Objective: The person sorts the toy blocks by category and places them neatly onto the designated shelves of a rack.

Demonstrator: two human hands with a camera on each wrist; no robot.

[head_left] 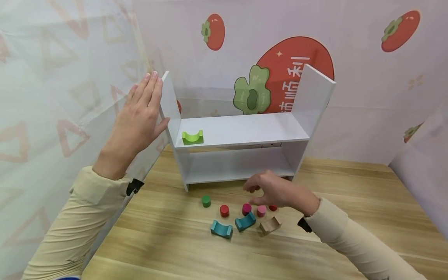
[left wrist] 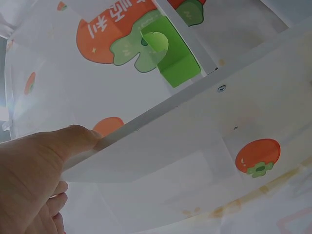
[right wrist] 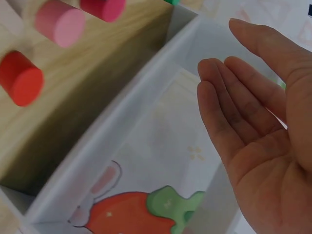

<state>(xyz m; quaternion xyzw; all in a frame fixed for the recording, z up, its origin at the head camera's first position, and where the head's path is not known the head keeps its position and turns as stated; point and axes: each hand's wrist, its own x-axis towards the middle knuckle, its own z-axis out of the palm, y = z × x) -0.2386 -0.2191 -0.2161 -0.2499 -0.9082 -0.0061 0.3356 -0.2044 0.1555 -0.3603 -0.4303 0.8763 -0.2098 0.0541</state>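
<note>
My left hand (head_left: 141, 107) rests on the left side panel of a white two-tier shelf (head_left: 238, 130), fingers straight on the outside and thumb at the front edge. A light green block with a curved notch (head_left: 192, 137) sits at the left end of the upper board. My right hand (head_left: 274, 190) hovers in front of the lower board with loosely bent fingers and nothing in them. Below it on the table stand a magenta cylinder (head_left: 246, 209), a pink cylinder (head_left: 261, 210) and a partly hidden red cylinder (head_left: 273, 208).
On the wooden table (head_left: 161, 241) are a green cylinder (head_left: 206, 201), another red cylinder (head_left: 224, 210), two teal notched blocks (head_left: 221, 229) and a tan notched block (head_left: 270, 225). A printed cloth (head_left: 168, 35) hangs behind the shelf and along its left side.
</note>
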